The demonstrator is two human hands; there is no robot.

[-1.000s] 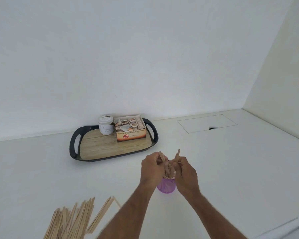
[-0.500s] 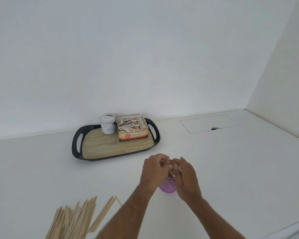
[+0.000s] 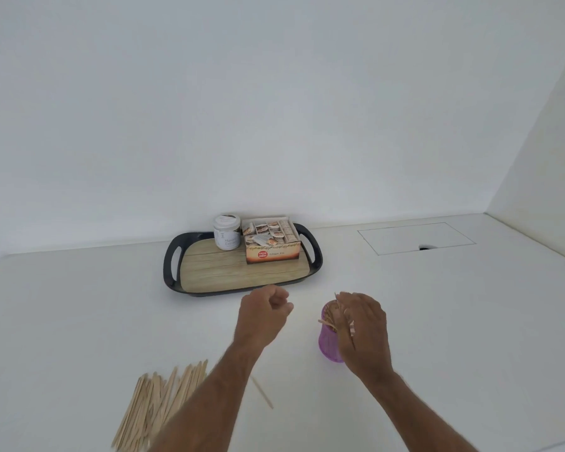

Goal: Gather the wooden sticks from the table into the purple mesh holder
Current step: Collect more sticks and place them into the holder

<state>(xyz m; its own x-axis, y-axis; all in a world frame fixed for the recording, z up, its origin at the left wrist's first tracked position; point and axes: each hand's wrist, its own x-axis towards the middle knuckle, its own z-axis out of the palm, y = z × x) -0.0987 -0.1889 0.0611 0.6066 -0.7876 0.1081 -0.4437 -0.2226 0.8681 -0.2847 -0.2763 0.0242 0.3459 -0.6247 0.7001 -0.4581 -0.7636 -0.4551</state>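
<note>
The purple mesh holder (image 3: 329,345) stands upright on the white table with several wooden sticks (image 3: 331,316) poking out of its top. My right hand (image 3: 362,327) lies over the holder's right side, its fingers among the stick tops. My left hand (image 3: 263,313) hovers to the left of the holder, fingers curled, holding nothing. A pile of wooden sticks (image 3: 157,402) lies on the table at the lower left, partly hidden by my left forearm. One loose stick (image 3: 261,391) lies between my arms.
A black-rimmed tray (image 3: 173,265) with a wood-look base sits behind my hands. It carries a white jar (image 3: 227,231) and an open box of tea sachets (image 3: 271,244). A rectangular hatch (image 3: 416,238) is set in the tabletop at the back right.
My left hand has let go of the sticks and pulled away to the left. The sticks have dropped lower into the holder. My right hand stays at the holder.
</note>
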